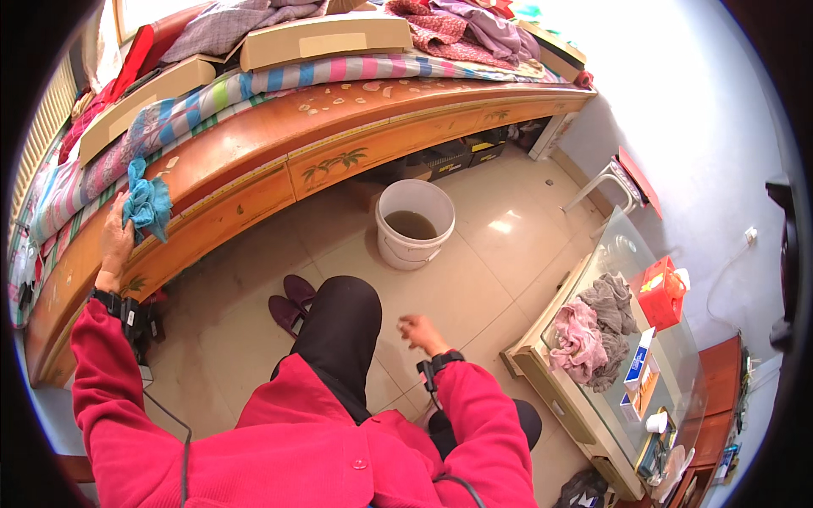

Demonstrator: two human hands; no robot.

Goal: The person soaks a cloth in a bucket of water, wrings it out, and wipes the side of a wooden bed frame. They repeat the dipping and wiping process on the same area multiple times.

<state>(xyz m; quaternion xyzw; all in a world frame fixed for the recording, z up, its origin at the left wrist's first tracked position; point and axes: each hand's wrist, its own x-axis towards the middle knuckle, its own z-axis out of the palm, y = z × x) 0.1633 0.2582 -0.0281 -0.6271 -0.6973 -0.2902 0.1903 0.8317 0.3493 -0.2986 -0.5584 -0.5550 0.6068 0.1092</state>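
My left hand (117, 237) is closed on a crumpled blue cloth (147, 201). The cloth rests against the orange wooden side (254, 188) of a bed, near its left end. My right hand (422, 333) hangs over the tiled floor beside my knee, its fingers loosely bent and apart, with nothing in them. Beyond it, on the floor in front of the bed, stands a white bucket (396, 251) partly filled with murky water (412, 224).
Purple shoes (286, 314) lie beside my knee. On the right, a glass-topped table (555, 391) bears pink and grey cloths (579, 342), a red container (660, 295) and small boxes. A stool (614, 179) stands by the wall. Cardboard box lids (326, 42) and bedding cover the bed.
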